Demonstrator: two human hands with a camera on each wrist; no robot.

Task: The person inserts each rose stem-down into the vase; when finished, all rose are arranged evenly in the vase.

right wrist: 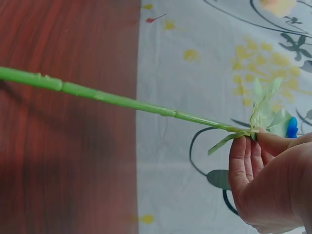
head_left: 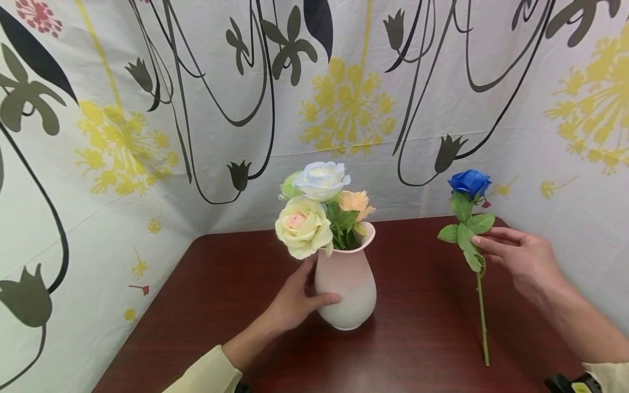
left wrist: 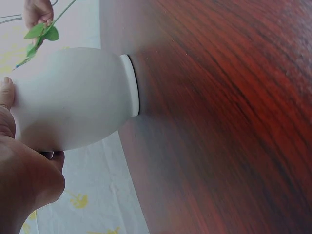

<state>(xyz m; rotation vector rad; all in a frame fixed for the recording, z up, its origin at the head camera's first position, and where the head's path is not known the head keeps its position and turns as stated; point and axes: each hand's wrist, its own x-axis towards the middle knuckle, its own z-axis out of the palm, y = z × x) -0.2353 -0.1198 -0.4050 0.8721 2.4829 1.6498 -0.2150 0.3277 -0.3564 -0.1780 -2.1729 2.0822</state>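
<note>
A pale pinkish-white vase (head_left: 348, 289) with a flared rim stands upright on the dark red wooden table. Its mouth holds artificial flowers: a cream rose (head_left: 303, 226), a white-blue rose (head_left: 321, 180) and a peach flower (head_left: 356, 203). My left hand (head_left: 294, 299) grips the vase's left side, thumb on the front and fingers partly hidden behind it. Off to the right, my right hand (head_left: 529, 261) pinches a blue rose (head_left: 470, 183) by its upper stem among the leaves. The rose is upright, its green stem (right wrist: 117, 100) hanging below the fingers.
The dark red table (head_left: 236, 284) extends around the vase, with its back edge against a white curtain (head_left: 275, 136) printed with flowers. That curtain also runs along the left and right sides. A dark wrist strap (head_left: 572, 383) shows at the right sleeve.
</note>
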